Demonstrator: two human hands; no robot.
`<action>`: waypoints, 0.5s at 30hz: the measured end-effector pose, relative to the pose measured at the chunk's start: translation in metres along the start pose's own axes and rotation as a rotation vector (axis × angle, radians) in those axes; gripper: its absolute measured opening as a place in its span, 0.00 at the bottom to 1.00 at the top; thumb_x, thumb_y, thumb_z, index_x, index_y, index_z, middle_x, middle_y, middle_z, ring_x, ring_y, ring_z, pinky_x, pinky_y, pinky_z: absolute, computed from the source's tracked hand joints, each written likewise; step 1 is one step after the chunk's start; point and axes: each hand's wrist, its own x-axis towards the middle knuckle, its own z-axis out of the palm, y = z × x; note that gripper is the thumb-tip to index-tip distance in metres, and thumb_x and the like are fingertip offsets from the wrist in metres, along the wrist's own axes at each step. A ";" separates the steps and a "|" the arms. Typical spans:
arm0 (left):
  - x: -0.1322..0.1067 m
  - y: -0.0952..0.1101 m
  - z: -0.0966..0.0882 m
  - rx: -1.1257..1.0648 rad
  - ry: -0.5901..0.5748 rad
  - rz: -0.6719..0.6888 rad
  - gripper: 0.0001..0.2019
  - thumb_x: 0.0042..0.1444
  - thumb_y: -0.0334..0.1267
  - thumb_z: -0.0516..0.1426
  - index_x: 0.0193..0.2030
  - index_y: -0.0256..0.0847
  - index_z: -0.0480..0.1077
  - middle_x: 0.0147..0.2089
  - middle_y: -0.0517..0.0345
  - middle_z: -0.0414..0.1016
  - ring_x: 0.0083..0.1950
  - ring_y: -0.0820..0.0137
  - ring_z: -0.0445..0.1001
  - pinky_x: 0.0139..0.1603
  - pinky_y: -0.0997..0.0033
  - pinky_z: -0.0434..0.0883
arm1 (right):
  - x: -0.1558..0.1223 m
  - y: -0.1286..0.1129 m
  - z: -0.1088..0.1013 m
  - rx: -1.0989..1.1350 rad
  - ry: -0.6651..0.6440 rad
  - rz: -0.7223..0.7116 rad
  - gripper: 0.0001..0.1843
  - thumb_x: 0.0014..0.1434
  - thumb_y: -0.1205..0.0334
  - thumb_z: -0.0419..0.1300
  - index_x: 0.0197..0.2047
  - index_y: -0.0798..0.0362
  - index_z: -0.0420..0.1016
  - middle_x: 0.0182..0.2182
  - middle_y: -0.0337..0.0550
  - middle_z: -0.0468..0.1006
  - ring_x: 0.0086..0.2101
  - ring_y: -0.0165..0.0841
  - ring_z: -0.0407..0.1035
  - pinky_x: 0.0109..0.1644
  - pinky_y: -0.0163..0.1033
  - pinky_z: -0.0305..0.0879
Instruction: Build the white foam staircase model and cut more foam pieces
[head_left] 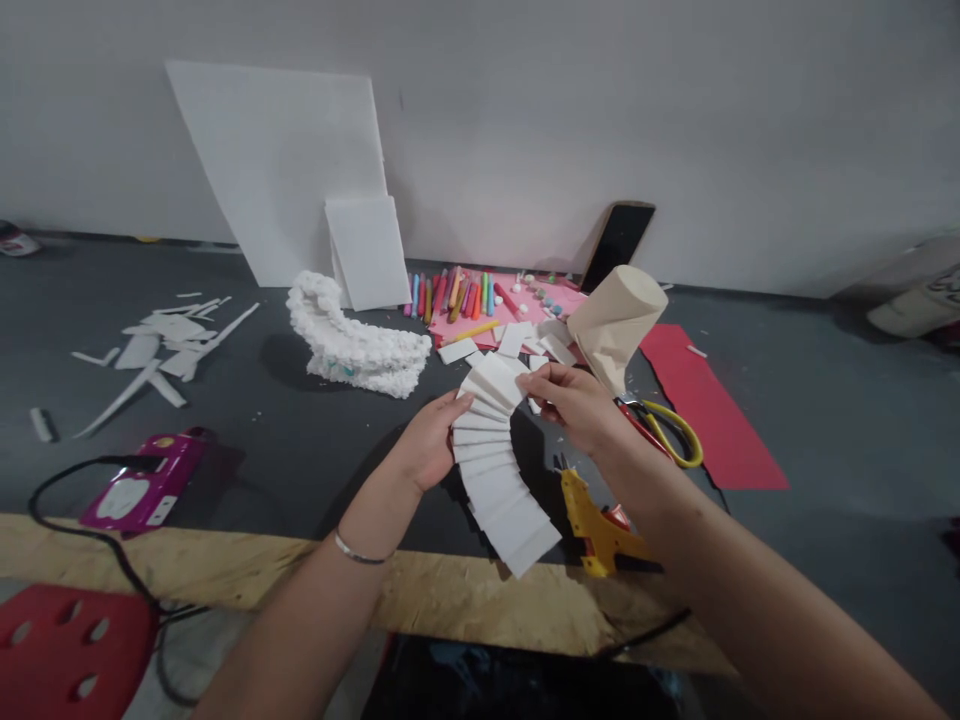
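Right fingers (pixel 551 384) pinch the top white piece (pixel 501 378), left fingers (pixel 454 406) the curved strip (pixel 491 468). Uneven pressure could skew the piece

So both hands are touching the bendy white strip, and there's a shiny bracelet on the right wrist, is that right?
Not quite: the head view shows the bracelet on the left wrist, not the right one. The rest is right: the left hand and the right hand are both touching the bendy white strip.
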 end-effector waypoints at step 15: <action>-0.002 0.001 0.003 -0.014 0.003 0.005 0.10 0.55 0.34 0.62 0.42 0.32 0.76 0.40 0.46 0.81 0.40 0.64 0.79 0.47 0.65 0.72 | -0.003 0.003 0.001 -0.013 0.028 -0.007 0.22 0.42 0.46 0.71 0.22 0.52 0.66 0.19 0.32 0.64 0.20 0.23 0.52 0.22 0.33 0.45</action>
